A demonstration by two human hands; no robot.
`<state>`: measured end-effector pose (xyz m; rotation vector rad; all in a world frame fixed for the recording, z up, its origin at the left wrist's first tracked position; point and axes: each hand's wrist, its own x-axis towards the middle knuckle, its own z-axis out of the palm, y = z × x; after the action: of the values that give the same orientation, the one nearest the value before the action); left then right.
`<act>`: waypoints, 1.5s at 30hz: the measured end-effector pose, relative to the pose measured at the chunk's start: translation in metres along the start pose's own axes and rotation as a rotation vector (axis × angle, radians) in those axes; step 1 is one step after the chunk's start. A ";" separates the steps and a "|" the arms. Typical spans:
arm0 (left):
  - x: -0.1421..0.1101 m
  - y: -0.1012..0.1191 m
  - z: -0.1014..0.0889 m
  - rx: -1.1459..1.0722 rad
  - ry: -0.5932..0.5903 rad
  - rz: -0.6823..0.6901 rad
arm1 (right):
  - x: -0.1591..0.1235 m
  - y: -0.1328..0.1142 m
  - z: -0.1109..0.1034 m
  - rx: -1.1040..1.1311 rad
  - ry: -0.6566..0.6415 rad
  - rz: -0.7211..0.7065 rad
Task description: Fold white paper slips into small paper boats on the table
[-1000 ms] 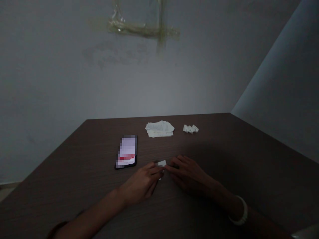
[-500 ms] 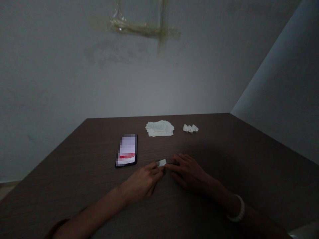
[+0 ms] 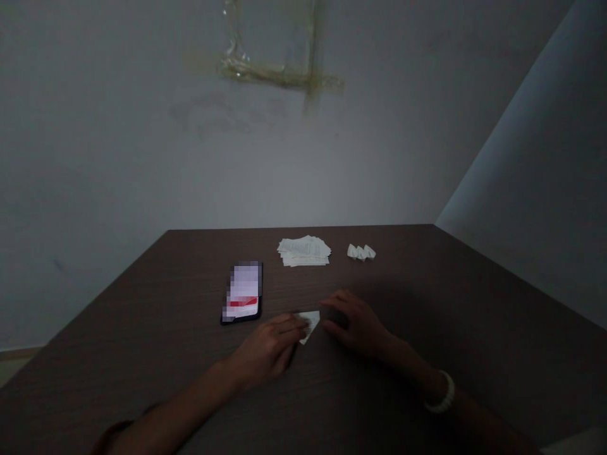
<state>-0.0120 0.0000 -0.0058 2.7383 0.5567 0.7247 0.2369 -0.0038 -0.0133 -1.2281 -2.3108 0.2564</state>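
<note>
A small piece of white paper (image 3: 312,323) with a slanting lower right edge lies on the table in front of me. Over its left part are the fingers of my left hand (image 3: 277,340), closed together on it and slightly blurred; they hide that side of the paper. My right hand (image 3: 353,321) is just right of the paper, apart from it. Its fingers are curved, thumb and forefinger are spread, and nothing shows between them.
A phone (image 3: 244,291) with a lit, partly pixelated screen lies left of my hands. Farther back are a loose stack of printed paper slips (image 3: 305,251) and several small folded white paper pieces (image 3: 361,253). The brown table (image 3: 142,303) meets a grey wall (image 3: 379,158).
The paper between my hands shows a larger, more opened-out shape than before. My right hand has come off its edge, with thumb and forefinger spreading. The view has tilted slightly up.
</note>
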 end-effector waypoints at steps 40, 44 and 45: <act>-0.001 -0.022 -0.003 0.134 -0.112 -0.153 | 0.016 -0.003 0.002 -0.320 -0.128 -0.333; -0.002 -0.015 -0.011 0.186 -0.194 -0.120 | 0.009 -0.012 -0.007 -0.261 -0.161 -0.276; -0.002 -0.013 -0.013 0.187 -0.201 -0.115 | 0.008 -0.014 -0.009 -0.236 -0.157 -0.257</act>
<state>-0.0239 0.0127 -0.0001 2.8752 0.7623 0.3816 0.2279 -0.0059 0.0020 -1.0314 -2.6653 -0.0116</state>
